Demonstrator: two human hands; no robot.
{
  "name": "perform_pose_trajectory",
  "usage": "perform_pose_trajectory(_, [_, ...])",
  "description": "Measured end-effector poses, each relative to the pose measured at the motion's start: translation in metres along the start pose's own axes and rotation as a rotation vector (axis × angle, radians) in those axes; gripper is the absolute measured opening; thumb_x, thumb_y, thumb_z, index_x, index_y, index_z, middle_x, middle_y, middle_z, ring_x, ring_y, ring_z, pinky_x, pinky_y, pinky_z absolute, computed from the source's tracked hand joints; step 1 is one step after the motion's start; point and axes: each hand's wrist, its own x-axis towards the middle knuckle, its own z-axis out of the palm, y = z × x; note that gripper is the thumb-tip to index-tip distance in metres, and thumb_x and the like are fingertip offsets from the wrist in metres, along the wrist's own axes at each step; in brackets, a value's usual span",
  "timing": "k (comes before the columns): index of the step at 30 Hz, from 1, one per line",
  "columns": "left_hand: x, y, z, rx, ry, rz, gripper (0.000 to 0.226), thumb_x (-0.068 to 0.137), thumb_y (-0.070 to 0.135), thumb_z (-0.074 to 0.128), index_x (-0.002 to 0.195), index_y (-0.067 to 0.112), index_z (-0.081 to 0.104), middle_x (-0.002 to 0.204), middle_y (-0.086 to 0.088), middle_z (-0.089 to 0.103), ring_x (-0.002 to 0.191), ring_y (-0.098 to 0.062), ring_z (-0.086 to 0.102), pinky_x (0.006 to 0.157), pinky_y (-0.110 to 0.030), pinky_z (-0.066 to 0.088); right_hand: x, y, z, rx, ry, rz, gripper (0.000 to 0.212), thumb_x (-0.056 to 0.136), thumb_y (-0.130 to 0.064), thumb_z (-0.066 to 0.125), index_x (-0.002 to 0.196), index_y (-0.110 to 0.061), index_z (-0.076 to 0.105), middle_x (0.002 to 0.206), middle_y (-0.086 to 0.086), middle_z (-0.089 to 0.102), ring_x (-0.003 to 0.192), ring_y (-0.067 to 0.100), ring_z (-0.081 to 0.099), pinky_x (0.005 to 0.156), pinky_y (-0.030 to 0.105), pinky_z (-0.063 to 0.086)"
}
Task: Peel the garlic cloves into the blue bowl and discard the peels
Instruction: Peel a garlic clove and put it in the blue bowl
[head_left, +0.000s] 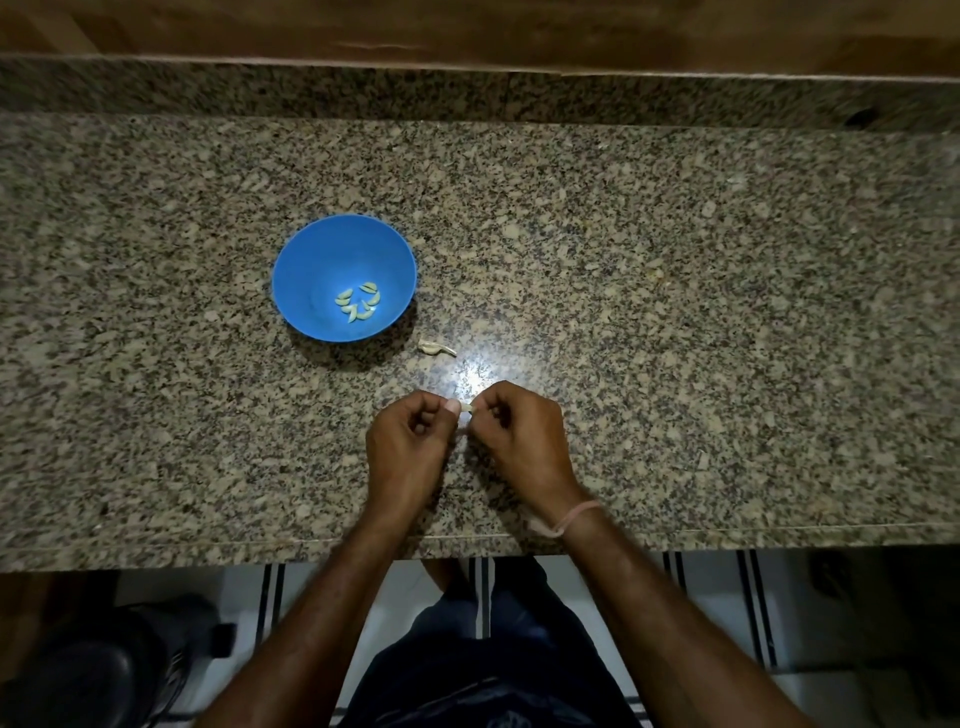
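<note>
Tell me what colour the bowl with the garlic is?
The bowl is blue; head view shows it.

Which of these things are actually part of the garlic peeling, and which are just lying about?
Part of the job: blue bowl, peeled cloves inside it, garlic clove pinched between left hand and right hand, pale garlic scrap beside the bowl (clove or peel, unclear).
Just there: granite counter, wristband, dark object on the floor.

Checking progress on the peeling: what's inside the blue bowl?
The blue bowl holds a small cluster of peeled garlic cloves at its bottom, nothing else visible. Anything lying beneath the cloves is covered.
</note>
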Motion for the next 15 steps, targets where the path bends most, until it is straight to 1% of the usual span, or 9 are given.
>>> perform_pose_trajectory(1, [0.0011,-0.0010,-0.0006,0.015,-0.010,0.008,0.021,0.098,0.027,0.069,0.079,0.017,0.071,0.068,0.004,0.067,0.063,-0.006,0.058,0.059,-0.020,0.045,0.0009,0.0008,-0.0009,0.063,-0.013,0.033,0.010,0.093,-0.011,0.073,0.084,-0.014,0.070,0.074,-0.006,0.069,0.065,0.003,0.063,0.058,0.013,0.046])
perform_pose_trajectory(2, [0.0018,-0.0008,-0.0008,0.031,-0.023,0.014,0.022,0.099,0.028,0.068,0.080,0.017,0.070,0.069,0.003,0.067,0.063,-0.007,0.057,0.059,-0.020,0.044,0.0014,0.0017,-0.0012,0.076,-0.015,0.035,0.010,0.092,-0.011,0.074,0.083,-0.015,0.070,0.073,-0.006,0.069,0.064,0.003,0.063,0.058,0.014,0.046])
perform_pose_trajectory(4, [0.0022,-0.0010,-0.0007,0.069,-0.054,0.024,0.024,0.101,0.028,0.063,0.080,0.015,0.066,0.070,-0.001,0.065,0.063,-0.007,0.055,0.057,-0.019,0.040,0.0007,0.0020,-0.0004,-0.027,-0.030,-0.031,0.012,0.092,-0.014,0.073,0.082,-0.018,0.068,0.071,-0.006,0.067,0.063,0.006,0.061,0.058,0.020,0.048])
perform_pose_trajectory(5, [0.0015,-0.0006,-0.0005,0.080,-0.072,0.038,0.024,0.102,0.027,0.060,0.081,0.015,0.062,0.070,-0.001,0.062,0.062,-0.006,0.051,0.056,-0.018,0.038,0.0008,0.0023,-0.0006,-0.041,-0.046,-0.047,0.011,0.092,-0.015,0.072,0.082,-0.017,0.067,0.070,-0.006,0.067,0.063,0.008,0.061,0.059,0.023,0.048])
perform_pose_trajectory(6, [0.0011,-0.0014,0.0000,0.092,-0.089,0.060,0.025,0.104,0.025,0.057,0.081,0.016,0.058,0.069,0.000,0.057,0.060,-0.006,0.046,0.055,-0.020,0.035,0.0014,0.0031,-0.0013,-0.012,-0.068,-0.046,0.010,0.091,-0.014,0.072,0.082,-0.016,0.068,0.071,-0.005,0.067,0.063,0.010,0.062,0.059,0.024,0.048])
perform_pose_trajectory(8, [0.0006,-0.0026,-0.0007,0.133,-0.117,0.106,0.029,0.107,0.022,0.051,0.078,0.021,0.046,0.065,0.004,0.046,0.058,-0.006,0.038,0.055,-0.027,0.031,0.0032,0.0054,-0.0039,0.089,-0.112,-0.028,0.008,0.090,-0.011,0.073,0.083,-0.012,0.071,0.072,-0.001,0.070,0.063,0.007,0.061,0.060,0.021,0.048])
perform_pose_trajectory(10, [0.0015,-0.0021,-0.0010,0.136,-0.134,0.102,0.033,0.108,0.022,0.047,0.076,0.023,0.040,0.064,0.007,0.041,0.058,-0.006,0.035,0.056,-0.031,0.029,0.0042,0.0062,-0.0047,0.164,-0.137,0.002,0.007,0.090,-0.008,0.072,0.083,-0.009,0.072,0.074,0.003,0.071,0.065,0.005,0.059,0.062,0.019,0.048])
perform_pose_trajectory(13, [0.0020,0.0002,0.0014,0.054,-0.139,0.037,0.034,0.109,0.024,0.046,0.075,0.020,0.043,0.066,0.007,0.042,0.061,-0.007,0.037,0.060,-0.034,0.031,0.0057,0.0078,-0.0019,0.264,-0.132,0.106,0.006,0.091,-0.010,0.072,0.086,-0.009,0.074,0.080,0.006,0.074,0.070,0.007,0.063,0.068,0.024,0.052])
perform_pose_trajectory(15, [0.0021,-0.0004,0.0029,-0.014,-0.155,-0.017,0.037,0.109,0.030,0.047,0.072,0.025,0.046,0.066,0.008,0.045,0.062,-0.009,0.041,0.062,-0.034,0.033,0.0064,0.0091,0.0007,0.295,-0.120,0.155,0.007,0.092,-0.011,0.071,0.087,-0.009,0.075,0.081,0.006,0.075,0.071,0.008,0.065,0.069,0.023,0.053])
